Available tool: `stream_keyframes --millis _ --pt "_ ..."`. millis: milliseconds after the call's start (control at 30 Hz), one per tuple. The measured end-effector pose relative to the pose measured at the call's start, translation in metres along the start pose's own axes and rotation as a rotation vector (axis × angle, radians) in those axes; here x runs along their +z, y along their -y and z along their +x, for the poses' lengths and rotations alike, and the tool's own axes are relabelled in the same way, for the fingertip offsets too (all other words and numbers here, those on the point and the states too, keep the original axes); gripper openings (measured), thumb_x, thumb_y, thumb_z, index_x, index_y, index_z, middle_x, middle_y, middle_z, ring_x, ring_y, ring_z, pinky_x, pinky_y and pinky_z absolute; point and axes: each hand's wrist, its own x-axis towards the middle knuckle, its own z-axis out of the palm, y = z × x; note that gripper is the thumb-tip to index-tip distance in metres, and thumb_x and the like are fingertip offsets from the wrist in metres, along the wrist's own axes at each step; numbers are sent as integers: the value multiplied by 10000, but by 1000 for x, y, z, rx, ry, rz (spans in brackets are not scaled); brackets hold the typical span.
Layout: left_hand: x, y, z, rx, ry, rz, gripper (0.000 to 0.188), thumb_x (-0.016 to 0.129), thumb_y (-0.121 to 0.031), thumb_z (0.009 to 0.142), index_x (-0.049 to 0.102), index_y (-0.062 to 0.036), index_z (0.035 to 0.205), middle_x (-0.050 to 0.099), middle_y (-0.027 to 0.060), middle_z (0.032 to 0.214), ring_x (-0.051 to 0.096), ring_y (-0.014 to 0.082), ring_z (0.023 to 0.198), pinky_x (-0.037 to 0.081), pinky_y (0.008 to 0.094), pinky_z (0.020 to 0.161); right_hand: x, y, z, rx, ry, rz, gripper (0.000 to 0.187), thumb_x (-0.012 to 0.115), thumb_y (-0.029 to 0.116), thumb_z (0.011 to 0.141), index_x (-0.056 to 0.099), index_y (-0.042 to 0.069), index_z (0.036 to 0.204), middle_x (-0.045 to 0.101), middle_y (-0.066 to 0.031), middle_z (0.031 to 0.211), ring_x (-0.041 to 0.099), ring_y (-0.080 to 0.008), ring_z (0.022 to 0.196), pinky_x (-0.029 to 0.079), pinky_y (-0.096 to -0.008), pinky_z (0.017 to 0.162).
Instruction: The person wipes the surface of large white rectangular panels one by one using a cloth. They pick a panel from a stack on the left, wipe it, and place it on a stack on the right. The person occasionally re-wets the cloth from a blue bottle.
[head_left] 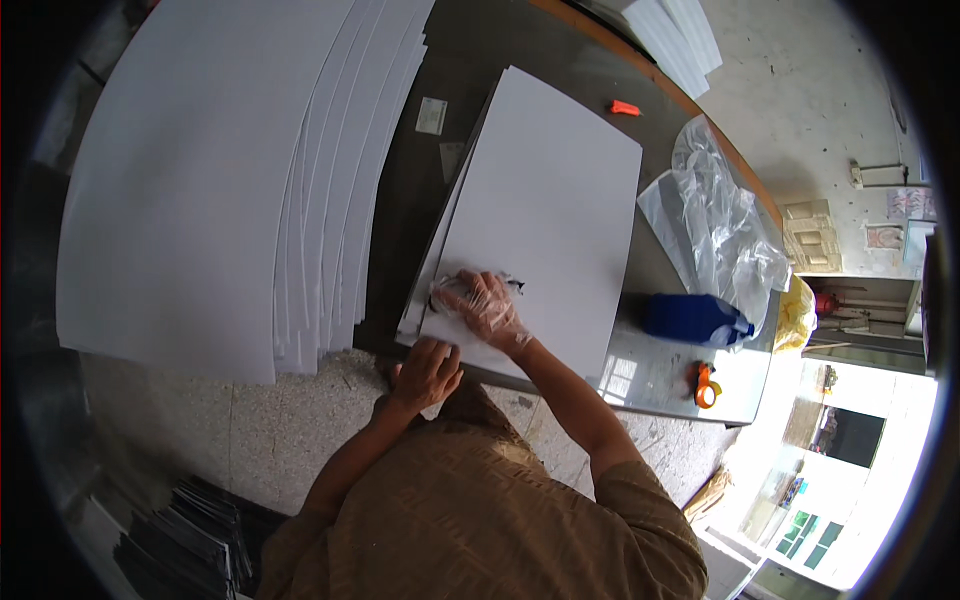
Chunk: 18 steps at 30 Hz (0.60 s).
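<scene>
A large white sheet [550,190] lies on top of a low pile of similar sheets on the dark table. Over its near left part, my right hand [487,308] presses down, covered in thin clear plastic. Its fingers are bent around a crumpled wad with dark patches [513,284], mostly hidden under the hand. At the near left corner of the pile, my left hand [428,374] has its fingers curled in against the edge. Whether it grips the edge or only rests there is hidden.
A tall stack of bigger white sheets [200,180] fills the left. Along the table's right side lie crumpled clear plastic [725,220], a blue jug [690,318] on its side and an orange tape roll [706,392]. An orange cutter [625,107] lies near the far edge.
</scene>
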Motion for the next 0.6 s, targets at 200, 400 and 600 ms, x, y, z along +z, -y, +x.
stream_keyframes --millis 200,400,600 --pt "-1 -11 3 -99 -60 -47 471 724 -299 812 560 -76 1194 485 176 1204 516 365 1096 452 527 937 22 -186 126 63 -182 -44 430 574 210 890 599 258 1317 558 -166 1211 550 -348 1020 484 -461 871" --pt "-11 -25 13 -238 -26 -2 313 710 -252 832 571 -113 1075 528 144 1160 527 330 1041 477 503 887 26 -363 233 336 -253 -218 473 557 135 865 605 326 1295 587 -139 1174 585 -342 1018 501 -430 902" --pt "-10 -24 19 -236 21 136 218 648 -125 814 614 -123 1030 543 131 1202 524 309 1045 467 478 896 12 -370 212 332 -282 -41 423 618 189 870 609 215 1292 575 -187 1238 586 -374 1089 491 -427 928"
